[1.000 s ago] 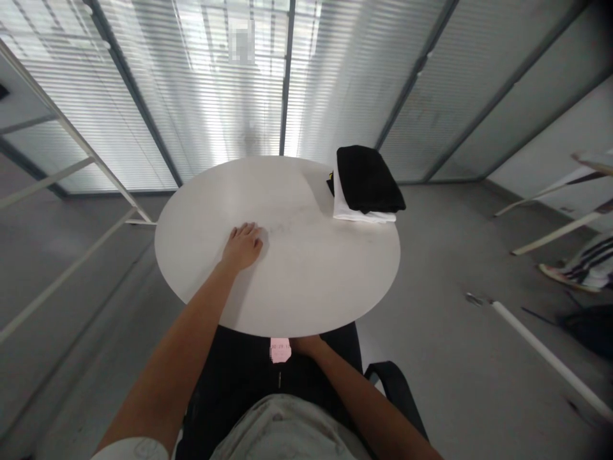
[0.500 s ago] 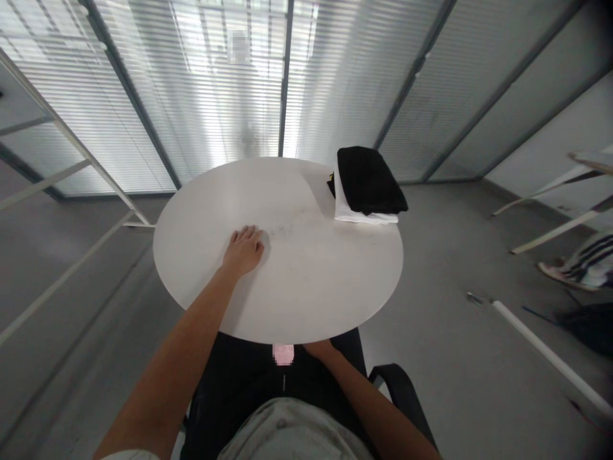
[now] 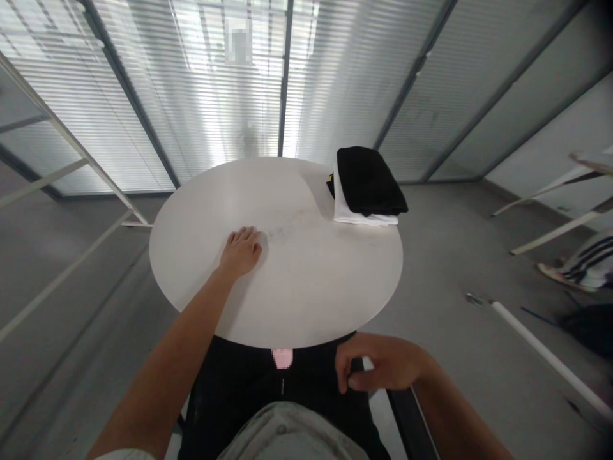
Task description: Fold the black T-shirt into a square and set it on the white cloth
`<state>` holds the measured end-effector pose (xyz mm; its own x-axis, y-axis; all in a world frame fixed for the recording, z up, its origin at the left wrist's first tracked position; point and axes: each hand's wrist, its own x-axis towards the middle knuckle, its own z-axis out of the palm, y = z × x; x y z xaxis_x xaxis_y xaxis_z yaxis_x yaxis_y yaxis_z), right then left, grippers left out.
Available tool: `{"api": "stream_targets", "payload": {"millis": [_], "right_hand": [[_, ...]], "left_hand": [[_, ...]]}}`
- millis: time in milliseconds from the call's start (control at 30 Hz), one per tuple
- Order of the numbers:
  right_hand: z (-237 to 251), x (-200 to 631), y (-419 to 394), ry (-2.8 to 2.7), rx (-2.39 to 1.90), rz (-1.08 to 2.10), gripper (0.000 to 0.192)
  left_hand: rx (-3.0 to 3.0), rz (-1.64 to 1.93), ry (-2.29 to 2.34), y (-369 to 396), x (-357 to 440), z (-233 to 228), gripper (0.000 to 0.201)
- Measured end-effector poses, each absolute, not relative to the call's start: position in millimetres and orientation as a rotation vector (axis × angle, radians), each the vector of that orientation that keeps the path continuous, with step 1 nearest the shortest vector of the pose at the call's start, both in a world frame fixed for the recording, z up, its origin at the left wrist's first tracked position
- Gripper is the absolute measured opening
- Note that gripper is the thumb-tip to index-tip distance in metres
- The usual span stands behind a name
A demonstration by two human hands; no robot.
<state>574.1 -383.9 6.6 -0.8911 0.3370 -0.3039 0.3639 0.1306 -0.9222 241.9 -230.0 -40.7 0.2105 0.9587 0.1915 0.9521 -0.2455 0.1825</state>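
My left grip (image 3: 242, 250) lies spread flat on the round counter (image 3: 306, 287) at frame centre, steadying me, my right grip (image 3: 378, 369) hangs loosely curled and empty below its edge, folded clothes (image 3: 368, 185) stacked upper right.

We are seeing a smooth, matt white worktop (image 3: 306, 287), soft black cloth (image 3: 368, 180) lying on folded white cloth (image 3: 357, 217), and a dull grey floor (image 3: 454, 332) looking slightly rough.

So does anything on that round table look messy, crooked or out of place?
Only slightly: the folded clothes stack sits at the round table's far right edge, its corner seeming to overhang. Faint smudges mark the top beside the flat left hand. Nothing is spilled or broken.
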Motion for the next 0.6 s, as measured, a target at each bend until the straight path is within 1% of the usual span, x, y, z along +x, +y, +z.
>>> {"api": "stream_targets", "payload": {"millis": [33,67,100,167,233,300,367,467,600], "right_hand": [[20,578,-370,2.467,0.815,-1.909,0.024],[29,581,-355,2.610,1.035,-1.837,0.025],[33,583,-338,2.766,1.313,-1.693,0.026],[30,581,-300,3.012,1.848,-1.244,0.027],[15,573,-263,3.137,2.094,-0.816,0.031],[-5,564,-231,3.185,2.144,-0.482,0.037],[-23,557,-211,3.123,2.067,-0.256,0.043],[-41,553,-203,2.972,1.909,-0.084,0.047],[-47,555,-208,2.900,1.801,0.045,0.044]], "left_hand": [[2.422,0.416,1.912,-230,242,-41,0.049],[2.419,0.419,1.910,-230,242,-41,0.049],[2.414,0.420,1.907,-230,242,-41,0.049],[2.408,0.423,1.899,-230,242,-42,0.049],[2.415,0.425,1.896,-230,242,-43,0.049],[2.430,0.418,1.901,-230,242,-43,0.050],[2.440,0.404,1.910,-230,242,-44,0.050],[2.443,0.385,1.916,-230,243,-43,0.050],[2.441,0.381,1.913,-231,243,-42,0.051]]}}
